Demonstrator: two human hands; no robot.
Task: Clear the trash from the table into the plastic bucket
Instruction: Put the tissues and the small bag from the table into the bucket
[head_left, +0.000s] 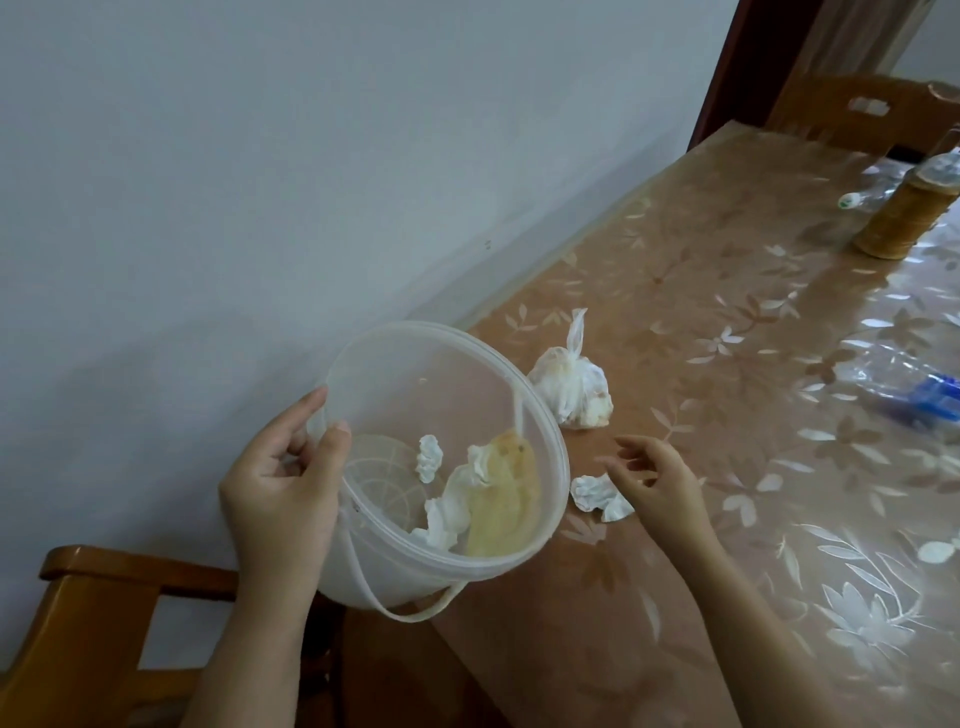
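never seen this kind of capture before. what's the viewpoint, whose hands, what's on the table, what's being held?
One picture, from a wide-angle camera worn on a person's head, looking down at bare hands; no robot. The left hand grips the rim of a translucent plastic bucket, tilted toward the table, with crumpled tissue and a yellowish bag inside. The right hand is open and empty, beside a crumpled tissue. Further back lie a knotted white bag, clear plastic bottles and a woven-wrapped jar.

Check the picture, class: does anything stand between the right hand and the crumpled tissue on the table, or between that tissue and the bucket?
Nothing visible does. The right hand hovers open beside the crumpled tissue, and the plastic bucket, held by the left hand, is tilted open beside it.
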